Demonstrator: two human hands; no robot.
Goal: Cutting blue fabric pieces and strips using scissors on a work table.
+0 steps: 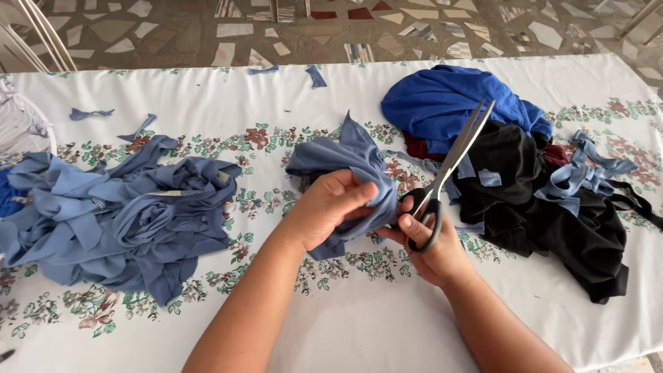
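Both forearms come up from the bottom edge and meet over the middle of the table (359, 331). The left hand (324, 211) is turned palm-in, wrist slightly bent, its fingers clenched around a bunched piece of grey-blue cloth (349, 166); the thumb lies across the top of the bunch and the fingertips press into the folds just right of it. The right hand (435, 249) sits just beside and slightly below the left fingers, knuckles toward the camera, grasping a pair of scissors (449, 169) through the black handle loops, with one finger showing through the lower loop. The blades are closed, or nearly so, and slant up and away to the right of the fingers, past the cloth and over the dark pile behind.

The cloth is crumpled and creased, one pointed corner sticking up above the left fingers and a loose tail hanging below the palm toward the flowered tablecloth. It touches the right fingertips at the scissor handles.

Well left of the left hand lies a heap of grey-blue strips (124, 214); right of the right hand, black fabric (552, 214) with a bright blue garment (449, 100) behind it
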